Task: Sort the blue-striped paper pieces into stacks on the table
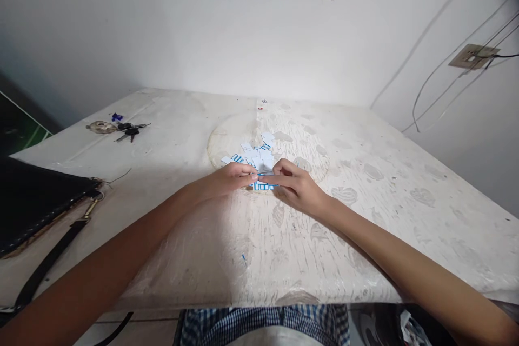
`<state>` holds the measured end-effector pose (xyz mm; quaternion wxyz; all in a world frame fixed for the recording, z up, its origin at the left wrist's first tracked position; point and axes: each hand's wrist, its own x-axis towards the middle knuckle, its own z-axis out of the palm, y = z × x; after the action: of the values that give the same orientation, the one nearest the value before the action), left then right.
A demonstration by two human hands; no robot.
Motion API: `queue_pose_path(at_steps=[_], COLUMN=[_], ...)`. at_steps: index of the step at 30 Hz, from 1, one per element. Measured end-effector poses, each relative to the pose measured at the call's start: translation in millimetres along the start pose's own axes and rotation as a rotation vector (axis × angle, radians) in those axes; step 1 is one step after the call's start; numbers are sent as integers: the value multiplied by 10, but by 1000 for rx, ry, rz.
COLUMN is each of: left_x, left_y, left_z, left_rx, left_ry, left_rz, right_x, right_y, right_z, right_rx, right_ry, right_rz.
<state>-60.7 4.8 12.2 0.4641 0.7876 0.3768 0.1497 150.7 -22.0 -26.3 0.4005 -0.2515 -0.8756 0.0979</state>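
My left hand (pixel 237 175) and my right hand (pixel 300 186) meet at the middle of the table, fingertips almost touching. Between them they pinch a small piece of white paper with blue lines (pixel 267 180), partly hidden by the fingers. Just below the fingertips shows a strip of blue-drawn boxes (pixel 263 187); whether it belongs to the same piece I cannot tell. Right behind the hands lies a loose pile of small white paper pieces (pixel 256 157), some plain and some marked with blue boxes.
A bunch of keys (pixel 128 130) lies at the table's left, beside a small purple item (pixel 117 117). A black bag (pixel 40 200) with a strap sits on the left edge. Clear plastic covers the patterned tablecloth (pixel 344 238). Cables hang from a wall socket (pixel 472 57).
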Motion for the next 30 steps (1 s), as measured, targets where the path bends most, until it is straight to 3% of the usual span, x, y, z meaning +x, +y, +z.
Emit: queue_pose_path(at_steps=[4, 9, 12, 19, 30], left_x=[32, 83, 92, 117, 106], left_y=[-77, -141, -152, -202, -197], left_z=[29, 186, 263, 250, 204], left_rx=[18, 124, 168, 178, 59], left_ry=[1, 202, 272, 268, 227], left_rz=[14, -9, -13, 4, 47], right_x=[20, 65, 73, 50, 16], right_y=[-6, -32, -56, -16, 57], right_z=[-4, -89, -88, -25, -52], right_rx=[19, -11, -31, -155, -170], right_ry=[12, 135, 163, 19, -24], right_rz=[45, 210, 179, -13, 46])
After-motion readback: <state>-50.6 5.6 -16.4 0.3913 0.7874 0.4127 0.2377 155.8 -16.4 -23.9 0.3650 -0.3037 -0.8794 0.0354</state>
